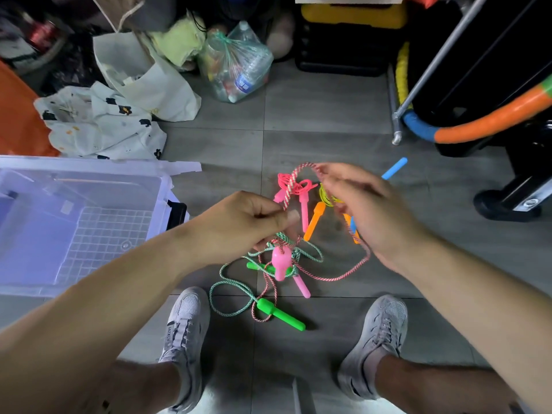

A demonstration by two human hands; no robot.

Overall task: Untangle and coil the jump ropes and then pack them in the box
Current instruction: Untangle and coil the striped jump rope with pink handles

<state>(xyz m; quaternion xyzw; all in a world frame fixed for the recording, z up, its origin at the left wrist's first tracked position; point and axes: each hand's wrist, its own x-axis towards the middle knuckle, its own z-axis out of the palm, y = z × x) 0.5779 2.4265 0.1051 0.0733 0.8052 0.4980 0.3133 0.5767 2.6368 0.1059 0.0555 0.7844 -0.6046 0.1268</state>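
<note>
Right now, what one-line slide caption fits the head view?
Untangling: left hand and right hand pinch a red-and-white rope above tangled jump ropes on tile floor; clear box open alongside.

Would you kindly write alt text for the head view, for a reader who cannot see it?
A person's left hand and right hand hold up a pink-and-white twisted rope from a tangle of bright jump ropes on a grey tiled floor. A clear plastic box stands open to the left, with no ropes in it.

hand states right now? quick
Left hand: pinching the red-and-white rope.
Right hand: fingers pinching the same rope further along; slightly blurred.
</note>
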